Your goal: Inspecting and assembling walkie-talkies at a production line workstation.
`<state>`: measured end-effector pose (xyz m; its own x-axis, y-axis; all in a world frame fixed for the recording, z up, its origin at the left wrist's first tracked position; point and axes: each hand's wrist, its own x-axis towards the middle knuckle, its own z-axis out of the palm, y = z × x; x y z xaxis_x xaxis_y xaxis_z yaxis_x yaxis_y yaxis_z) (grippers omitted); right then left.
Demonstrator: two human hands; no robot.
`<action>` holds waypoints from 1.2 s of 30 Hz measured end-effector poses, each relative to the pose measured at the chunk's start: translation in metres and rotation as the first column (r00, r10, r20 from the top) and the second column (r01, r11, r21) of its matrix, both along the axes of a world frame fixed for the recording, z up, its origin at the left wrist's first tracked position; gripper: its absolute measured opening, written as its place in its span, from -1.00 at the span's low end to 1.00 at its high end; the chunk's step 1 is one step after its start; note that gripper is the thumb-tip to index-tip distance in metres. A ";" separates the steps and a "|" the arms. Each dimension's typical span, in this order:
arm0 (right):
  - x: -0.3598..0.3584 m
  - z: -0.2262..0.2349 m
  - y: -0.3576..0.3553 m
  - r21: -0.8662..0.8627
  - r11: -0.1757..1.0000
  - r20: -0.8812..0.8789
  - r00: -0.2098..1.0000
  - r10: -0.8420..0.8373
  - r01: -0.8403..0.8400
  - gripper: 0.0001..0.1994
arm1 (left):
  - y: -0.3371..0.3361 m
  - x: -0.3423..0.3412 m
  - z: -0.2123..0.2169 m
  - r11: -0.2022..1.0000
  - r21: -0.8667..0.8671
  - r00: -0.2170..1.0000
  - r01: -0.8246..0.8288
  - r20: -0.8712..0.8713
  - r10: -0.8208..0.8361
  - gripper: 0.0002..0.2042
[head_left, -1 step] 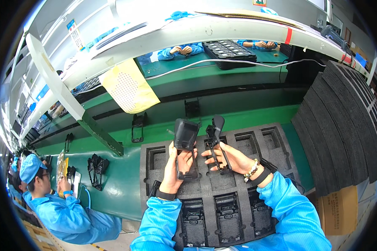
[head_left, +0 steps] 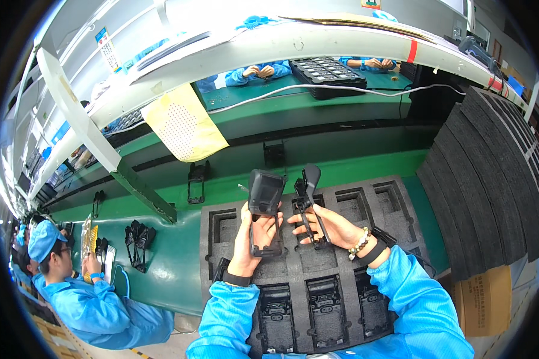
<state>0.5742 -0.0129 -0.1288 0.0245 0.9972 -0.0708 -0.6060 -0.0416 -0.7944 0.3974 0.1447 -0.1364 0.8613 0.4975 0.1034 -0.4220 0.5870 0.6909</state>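
Nothing moved, yellow perforated sheet (head_left: 184,124) overhead

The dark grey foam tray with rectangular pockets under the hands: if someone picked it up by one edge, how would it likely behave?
The dark grey foam tray with rectangular pockets is probably light for its size, being foam. It would likely flex somewhat, since it is broad, thin and cut through with pockets. The black housings filling its near row could weigh that side down, so it may sag or tip there.
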 end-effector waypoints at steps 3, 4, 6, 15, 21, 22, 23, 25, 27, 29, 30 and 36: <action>-0.005 0.007 -0.003 0.025 0.998 0.110 0.992 -0.057 0.054 -0.39 | 0.001 -0.001 0.004 0.995 -0.079 0.997 0.058 0.049 -0.054 -0.46; -0.005 0.007 -0.003 0.024 0.998 0.110 0.992 -0.057 0.055 -0.39 | 0.001 -0.001 0.006 0.996 -0.069 0.996 0.064 0.070 -0.059 -0.45; -0.005 0.005 -0.002 0.089 0.988 0.201 0.970 -0.138 0.122 -0.32 | -0.001 -0.001 0.010 0.996 -0.062 0.994 0.070 0.091 -0.064 -0.44; -0.013 0.004 0.001 0.184 0.933 0.358 0.864 -0.355 0.308 -0.12 | -0.004 -0.005 0.017 0.989 -0.084 0.973 0.124 0.204 -0.105 -0.39; -0.015 0.003 0.001 0.236 0.918 0.376 0.841 -0.389 0.319 -0.07 | -0.001 -0.007 0.014 0.974 -0.127 0.952 0.189 0.268 -0.150 -0.40; -0.015 0.003 0.001 0.236 0.919 0.390 0.835 -0.388 0.317 -0.06 | -0.002 -0.008 0.014 0.975 -0.119 0.951 0.186 0.272 -0.148 -0.40; -0.014 0.000 0.002 0.237 0.919 0.389 0.835 -0.388 0.316 -0.06 | -0.002 -0.008 0.015 0.977 -0.110 0.950 0.182 0.275 -0.146 -0.39; -0.012 -0.006 0.003 0.278 0.914 0.454 0.799 -0.395 0.295 -0.04 | -0.002 -0.008 0.013 0.978 -0.116 0.950 0.175 0.283 -0.136 -0.39; -0.015 -0.006 0.002 0.268 0.914 0.474 0.785 -0.399 0.303 -0.02 | -0.002 -0.008 0.013 0.978 -0.123 0.949 0.167 0.290 -0.126 -0.39; -0.016 -0.007 0.002 0.258 0.915 0.493 0.772 -0.402 0.311 0.00 | -0.002 -0.008 0.013 0.979 -0.137 0.954 0.153 0.280 -0.110 -0.40; -0.017 -0.008 0.003 0.269 0.913 0.512 0.757 -0.405 0.307 0.01 | -0.002 -0.008 0.013 0.979 -0.136 0.954 0.153 0.280 -0.110 -0.40; -0.015 -0.008 0.002 0.270 0.914 0.550 0.732 -0.403 0.301 0.03 | -0.004 -0.009 0.014 0.983 -0.140 0.960 0.121 0.268 -0.080 -0.40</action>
